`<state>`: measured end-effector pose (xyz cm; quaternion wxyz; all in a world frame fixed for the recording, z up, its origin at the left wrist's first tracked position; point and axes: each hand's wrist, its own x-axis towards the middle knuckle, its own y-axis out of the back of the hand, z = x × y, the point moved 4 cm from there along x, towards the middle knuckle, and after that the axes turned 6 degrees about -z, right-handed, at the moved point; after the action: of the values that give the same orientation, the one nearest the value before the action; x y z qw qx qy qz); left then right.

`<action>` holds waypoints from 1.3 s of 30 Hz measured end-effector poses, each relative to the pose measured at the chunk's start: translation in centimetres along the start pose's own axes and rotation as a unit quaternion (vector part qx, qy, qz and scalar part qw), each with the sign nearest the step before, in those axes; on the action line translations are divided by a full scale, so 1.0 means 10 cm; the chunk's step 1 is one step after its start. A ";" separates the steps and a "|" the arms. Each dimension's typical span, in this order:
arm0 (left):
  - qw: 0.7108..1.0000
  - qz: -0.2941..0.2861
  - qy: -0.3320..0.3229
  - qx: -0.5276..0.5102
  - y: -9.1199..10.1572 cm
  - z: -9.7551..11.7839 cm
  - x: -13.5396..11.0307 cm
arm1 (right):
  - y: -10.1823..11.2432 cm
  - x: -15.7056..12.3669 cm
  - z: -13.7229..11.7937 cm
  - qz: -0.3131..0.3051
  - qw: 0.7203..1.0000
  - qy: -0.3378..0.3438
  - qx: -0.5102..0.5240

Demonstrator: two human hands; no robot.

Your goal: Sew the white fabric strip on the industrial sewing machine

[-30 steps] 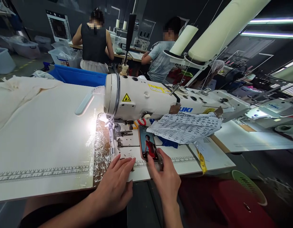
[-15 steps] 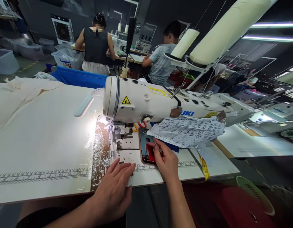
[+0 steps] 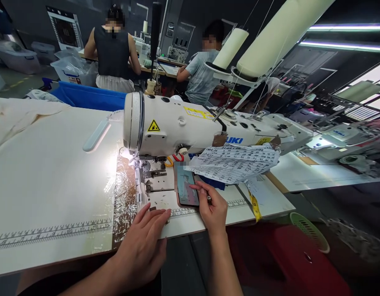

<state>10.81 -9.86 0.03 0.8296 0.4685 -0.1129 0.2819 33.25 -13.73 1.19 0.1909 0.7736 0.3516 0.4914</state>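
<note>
A smartphone [image 3: 186, 190] lies face up on the sewing machine bed, its lit screen showing a pale picture of a person. My right hand [image 3: 213, 205] is over its right side, the index fingertip at the screen. Its other fingers are curled around a small, dark, metallic-looking thing, mostly hidden, which I cannot make out. My left hand [image 3: 147, 236] rests at the table's front edge, left of the phone, fingers stretched out and nothing in them. Just beyond both hands stands the white sewing machine [image 3: 171, 125], its needle area lit.
Handwritten paper sheets [image 3: 236, 162] hang from the machine over the phone's far right side. A yellow tape measure [image 3: 254, 205] dangles at the front edge. Cream thread cones [image 3: 230, 48] stand above. Pale fabric [image 3: 14, 119] lies at left. Two people sit working beyond.
The phone's picture has turned from vivid to faded. My right index finger remains by the screen, and my left hand rests as before. The whole view has shifted slightly.
</note>
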 end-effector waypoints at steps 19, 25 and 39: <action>1.000 0.007 -0.003 0.008 0.01 0.02 0.00 | -0.01 0.04 -0.06 -0.032 0.999 0.017 0.014; 1.000 0.004 0.001 0.007 0.01 0.02 0.00 | -0.02 0.05 -0.05 -0.034 0.999 -0.009 0.002; 1.000 0.011 0.002 0.000 0.00 0.01 -0.01 | 0.03 -0.02 0.08 0.010 0.995 -0.100 -0.013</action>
<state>10.75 -9.90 0.06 0.8265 0.4670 -0.1160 0.2922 34.02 -14.04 0.86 0.2303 0.8200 0.3162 0.4179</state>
